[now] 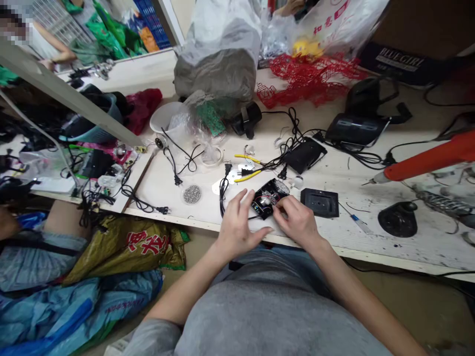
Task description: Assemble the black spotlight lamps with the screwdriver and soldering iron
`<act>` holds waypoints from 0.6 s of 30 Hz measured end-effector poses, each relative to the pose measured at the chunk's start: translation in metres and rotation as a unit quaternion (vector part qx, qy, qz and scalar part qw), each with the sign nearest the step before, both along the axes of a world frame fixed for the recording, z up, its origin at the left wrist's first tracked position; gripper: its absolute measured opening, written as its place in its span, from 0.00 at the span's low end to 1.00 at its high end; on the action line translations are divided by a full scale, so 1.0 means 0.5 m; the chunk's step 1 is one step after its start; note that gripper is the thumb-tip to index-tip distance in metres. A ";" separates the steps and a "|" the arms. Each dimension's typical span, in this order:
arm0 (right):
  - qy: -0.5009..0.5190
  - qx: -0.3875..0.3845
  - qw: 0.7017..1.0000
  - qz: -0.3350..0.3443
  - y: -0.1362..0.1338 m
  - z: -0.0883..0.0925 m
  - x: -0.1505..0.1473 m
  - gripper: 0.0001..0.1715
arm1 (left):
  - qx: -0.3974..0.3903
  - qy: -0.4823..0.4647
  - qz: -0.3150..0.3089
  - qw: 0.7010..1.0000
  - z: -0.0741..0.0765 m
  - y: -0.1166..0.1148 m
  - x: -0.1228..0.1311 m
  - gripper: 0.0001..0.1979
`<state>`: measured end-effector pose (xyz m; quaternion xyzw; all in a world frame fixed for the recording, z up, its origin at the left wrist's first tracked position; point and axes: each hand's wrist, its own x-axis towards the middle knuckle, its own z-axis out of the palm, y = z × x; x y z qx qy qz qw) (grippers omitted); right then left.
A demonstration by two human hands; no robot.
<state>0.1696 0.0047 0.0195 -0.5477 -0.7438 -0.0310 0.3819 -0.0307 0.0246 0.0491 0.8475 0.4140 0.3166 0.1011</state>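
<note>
With its hollow side turned up, apparently so that the parts inside can be reached, an open black housing [262,208] lies near the close edge of the counter [202,212], between the two hands. Take it as the centre of a clock, twelve pointing to the far side. A shiny round part [282,186] sits at its 1 o'clock end, and thin red wiring shows inside.

The left hand [236,225] comes in from 8 o'clock, fingers spread and thumb well apart from them, fingertips beside the housing; this probably steadies or guards that side, though contact cannot be made out. From 4 o'clock the right hand [296,220] brings thumb and fingertips close together at the housing's rim, a posture that suits small work; what, if anything, they pinch is hidden.

Around these, tools seem laid for easy reach: yellow-handled pliers [248,175] at 11, a small screwdriver [355,218] at 3 beyond a black tray-like piece [319,202], and a red tool [426,159] slanting in from between 2 and 3. At 9 a shallow dish [192,194] gathers tiny metal pieces, presumably to stop them scattering.
</note>
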 end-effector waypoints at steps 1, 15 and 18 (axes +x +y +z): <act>0.002 0.000 1.000 0.001 0.001 0.001 0.000 0.08 | -0.010 0.006 0.014 1.000 -0.015 -0.015 0.018 0.48; 0.080 -0.138 0.987 0.016 0.022 0.061 0.015 0.03 | -0.004 -0.120 0.114 0.986 -0.045 -0.020 0.062 0.43; 0.049 -0.163 0.985 0.031 0.033 0.069 0.018 0.05 | -0.054 -0.140 0.138 0.979 -0.045 -0.019 0.067 0.45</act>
